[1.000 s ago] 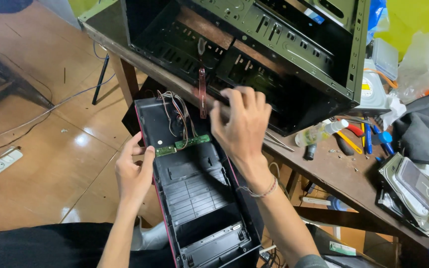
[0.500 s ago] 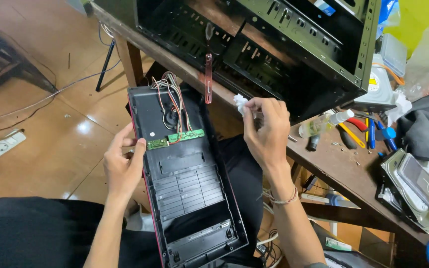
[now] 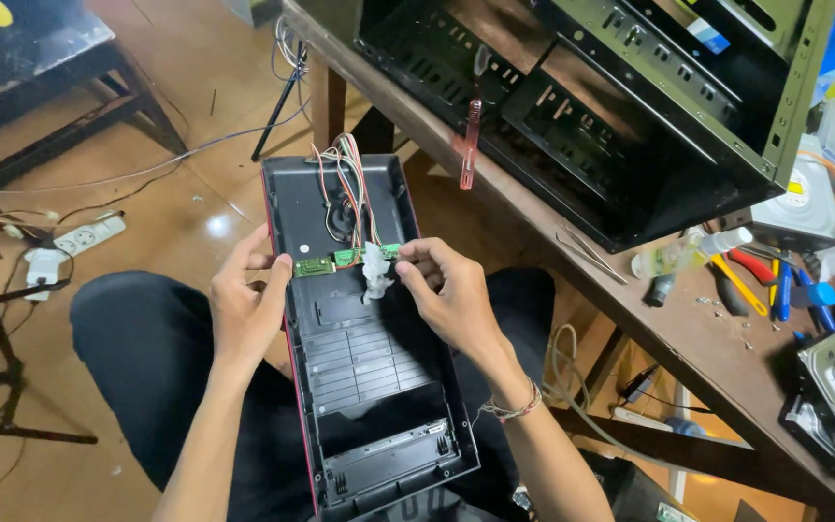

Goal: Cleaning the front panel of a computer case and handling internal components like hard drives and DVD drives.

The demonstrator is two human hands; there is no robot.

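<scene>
Right now the left hand [image 3: 244,304] grips the edge of the long black plastic computer front panel [image 3: 364,338] at frame centre, while the right hand [image 3: 446,295] pinches a small white connector [image 3: 375,271] beside the narrow green circuit board [image 3: 340,261], best worked gently, panel braced.

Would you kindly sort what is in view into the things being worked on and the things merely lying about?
In hand:
- black front panel, steadied by the left hand
- green circuit board
- white wad, pinched by the right hand
- coloured wires

Lying about:
- open computer case
- tweezers
- screwdrivers
- power strip
</scene>
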